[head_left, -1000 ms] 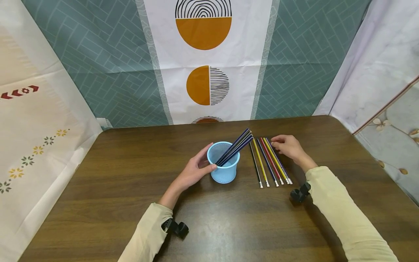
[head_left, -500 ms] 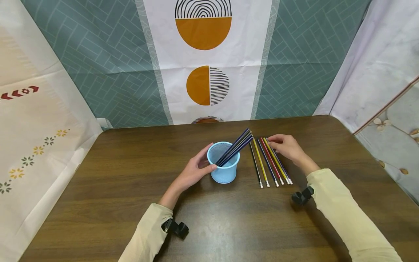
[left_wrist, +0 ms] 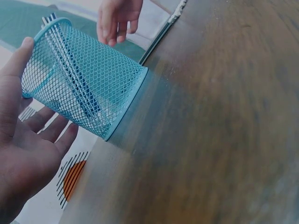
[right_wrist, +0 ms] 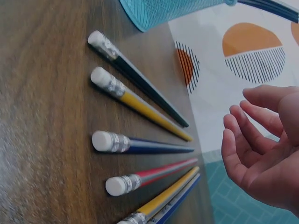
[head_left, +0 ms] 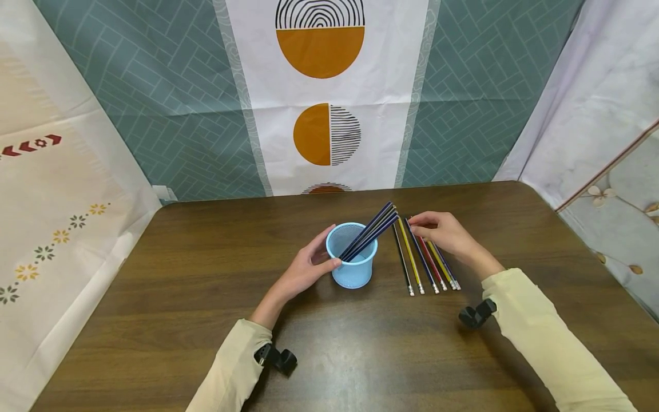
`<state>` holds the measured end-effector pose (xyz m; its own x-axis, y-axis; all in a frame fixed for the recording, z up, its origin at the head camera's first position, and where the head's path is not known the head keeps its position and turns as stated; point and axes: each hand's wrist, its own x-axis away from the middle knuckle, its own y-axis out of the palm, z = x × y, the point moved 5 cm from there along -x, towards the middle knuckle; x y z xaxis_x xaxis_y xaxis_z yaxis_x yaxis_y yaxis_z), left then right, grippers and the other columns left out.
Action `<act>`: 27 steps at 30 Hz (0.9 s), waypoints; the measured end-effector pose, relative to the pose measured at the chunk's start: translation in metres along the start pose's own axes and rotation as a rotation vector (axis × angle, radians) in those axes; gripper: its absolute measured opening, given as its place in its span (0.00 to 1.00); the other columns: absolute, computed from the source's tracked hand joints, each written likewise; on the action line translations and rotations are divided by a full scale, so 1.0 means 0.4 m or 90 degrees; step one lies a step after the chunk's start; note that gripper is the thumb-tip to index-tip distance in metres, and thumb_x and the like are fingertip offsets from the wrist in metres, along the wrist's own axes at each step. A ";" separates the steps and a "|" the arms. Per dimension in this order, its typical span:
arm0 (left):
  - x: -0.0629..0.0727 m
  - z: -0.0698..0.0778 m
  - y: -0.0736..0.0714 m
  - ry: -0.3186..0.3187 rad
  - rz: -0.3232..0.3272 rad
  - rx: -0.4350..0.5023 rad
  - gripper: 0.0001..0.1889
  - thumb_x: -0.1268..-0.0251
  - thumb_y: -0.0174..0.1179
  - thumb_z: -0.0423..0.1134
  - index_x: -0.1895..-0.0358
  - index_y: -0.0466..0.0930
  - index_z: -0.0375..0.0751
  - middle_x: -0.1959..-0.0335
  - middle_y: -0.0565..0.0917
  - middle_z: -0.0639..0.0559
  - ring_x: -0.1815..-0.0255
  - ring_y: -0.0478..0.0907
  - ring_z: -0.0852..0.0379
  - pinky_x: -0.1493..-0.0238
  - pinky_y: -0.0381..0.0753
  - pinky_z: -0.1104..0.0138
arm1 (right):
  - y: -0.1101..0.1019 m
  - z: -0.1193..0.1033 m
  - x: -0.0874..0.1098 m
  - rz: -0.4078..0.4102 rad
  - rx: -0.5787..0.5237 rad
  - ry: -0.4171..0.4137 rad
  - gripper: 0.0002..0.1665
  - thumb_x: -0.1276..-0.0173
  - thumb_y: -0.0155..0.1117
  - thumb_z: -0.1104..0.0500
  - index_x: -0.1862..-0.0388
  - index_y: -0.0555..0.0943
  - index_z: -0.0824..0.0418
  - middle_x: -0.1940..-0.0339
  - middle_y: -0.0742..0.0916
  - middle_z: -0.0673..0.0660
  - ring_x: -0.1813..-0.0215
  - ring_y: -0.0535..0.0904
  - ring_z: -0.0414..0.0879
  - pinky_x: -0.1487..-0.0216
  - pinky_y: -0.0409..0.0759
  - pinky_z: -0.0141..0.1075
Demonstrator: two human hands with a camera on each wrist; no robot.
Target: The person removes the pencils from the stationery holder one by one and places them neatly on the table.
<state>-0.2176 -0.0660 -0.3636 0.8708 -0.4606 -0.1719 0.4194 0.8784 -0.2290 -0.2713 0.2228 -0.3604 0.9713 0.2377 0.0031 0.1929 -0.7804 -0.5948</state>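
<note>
The left hand is reaching from the left, its fingers and thumb clasping the blue mesh cup, which is standing on the bench with dark pencils leaning inside. The right hand is hovering with fingers loosely bent, slightly apart from the thumb; a row of coloured pencils is lying beneath, erasers pointing toward the person.
</note>
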 end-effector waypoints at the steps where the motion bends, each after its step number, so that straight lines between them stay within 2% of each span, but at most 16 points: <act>1: 0.000 0.000 0.000 0.001 0.000 0.000 0.35 0.34 0.58 0.26 0.26 0.53 0.31 0.31 0.64 0.34 0.32 0.65 0.39 0.35 0.66 0.50 | 0.002 -0.003 0.002 -0.005 -0.004 0.000 0.20 0.28 0.61 0.58 0.44 0.79 0.69 0.48 0.82 0.65 0.55 0.76 0.54 0.53 0.79 0.45; 11: -0.003 0.002 0.002 0.006 0.000 -0.004 0.35 0.34 0.58 0.25 0.26 0.53 0.32 0.31 0.65 0.33 0.33 0.65 0.39 0.35 0.66 0.50 | 0.011 -0.030 0.014 -0.023 -0.039 -0.037 0.20 0.30 0.62 0.58 0.45 0.79 0.71 0.50 0.83 0.65 0.55 0.77 0.58 0.54 0.81 0.46; 18: -0.003 0.004 0.001 0.000 0.000 -0.008 0.35 0.33 0.57 0.26 0.26 0.53 0.31 0.30 0.64 0.34 0.33 0.65 0.39 0.35 0.66 0.49 | 0.018 -0.052 0.022 -0.042 -0.058 -0.041 0.19 0.29 0.62 0.59 0.46 0.80 0.69 0.51 0.83 0.63 0.54 0.77 0.62 0.54 0.81 0.49; 27: -0.001 0.004 0.002 -0.003 -0.002 -0.006 0.35 0.33 0.57 0.27 0.25 0.53 0.33 0.30 0.64 0.35 0.33 0.65 0.40 0.35 0.66 0.50 | 0.032 -0.084 0.030 -0.056 -0.076 -0.068 0.16 0.31 0.64 0.58 0.49 0.82 0.66 0.53 0.85 0.61 0.56 0.76 0.56 0.56 0.81 0.43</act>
<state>-0.2173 -0.0651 -0.3621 0.8709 -0.4624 -0.1666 0.4193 0.8758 -0.2388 -0.2524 0.1964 -0.3408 0.9307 0.3639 -0.0386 0.2980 -0.8150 -0.4969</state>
